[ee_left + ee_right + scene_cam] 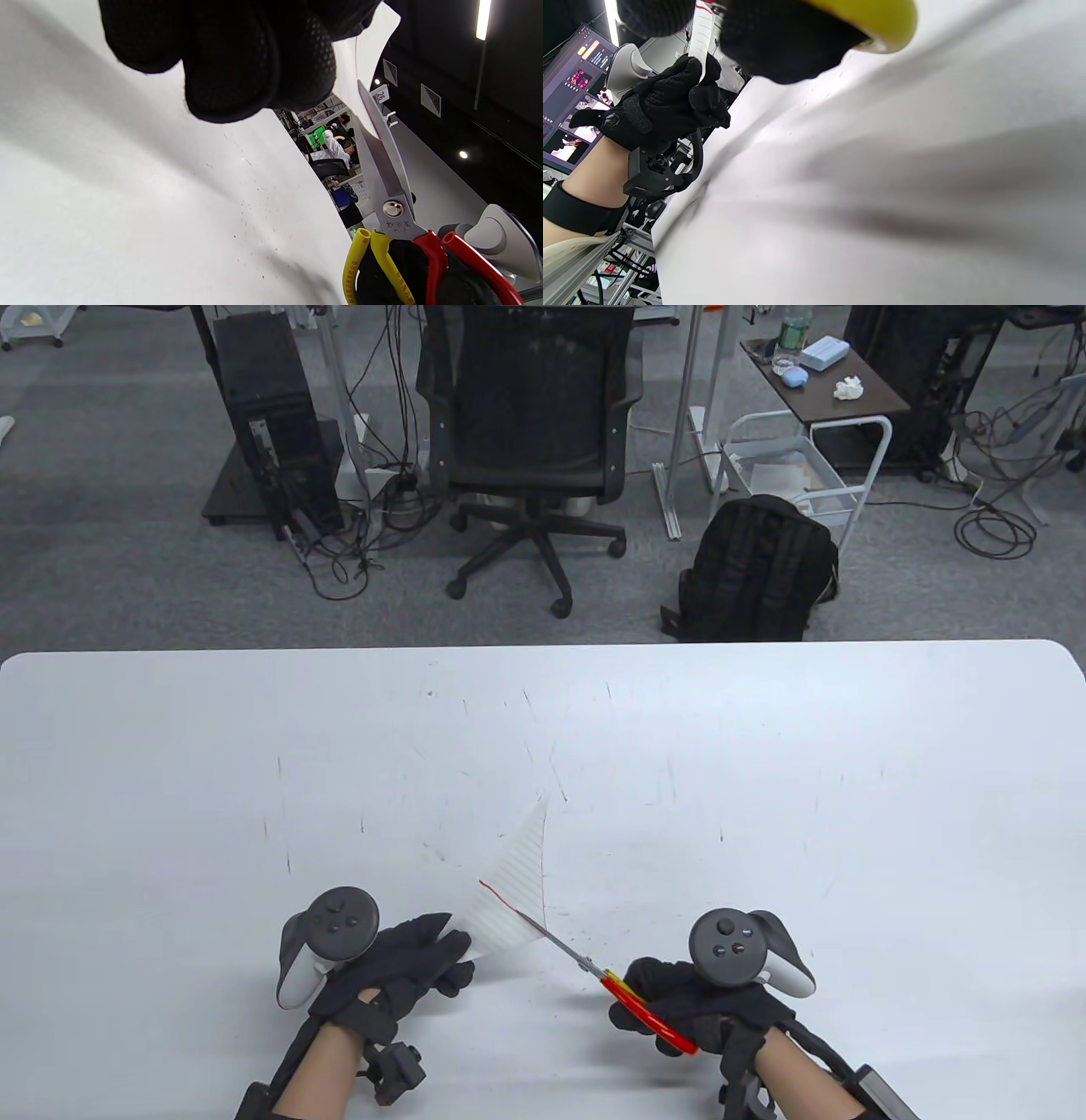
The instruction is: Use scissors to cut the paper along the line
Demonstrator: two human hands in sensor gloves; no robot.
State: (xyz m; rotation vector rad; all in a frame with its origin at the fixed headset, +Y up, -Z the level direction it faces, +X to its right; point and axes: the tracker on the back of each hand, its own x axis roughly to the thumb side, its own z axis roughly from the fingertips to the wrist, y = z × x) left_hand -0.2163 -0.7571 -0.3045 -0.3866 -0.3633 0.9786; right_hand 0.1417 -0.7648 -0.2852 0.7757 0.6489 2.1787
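Observation:
My left hand (399, 963) pinches the near corner of a white lined paper (517, 882) and holds it up off the table; the same grip shows in the right wrist view (670, 99). A red line (496, 893) runs across the paper. My right hand (687, 997) grips red-and-yellow-handled scissors (632, 997). Their steel blades (556, 942) point up-left and meet the paper's edge at the red line. In the left wrist view the blades (382, 161) stand beside the paper (360, 55), with the handles (394, 267) below.
The white table (764, 780) has faint pen marks. Behind its far edge stand an office chair (534, 441), a black backpack (755, 568), a computer tower (271, 424) and a small cart (806, 466).

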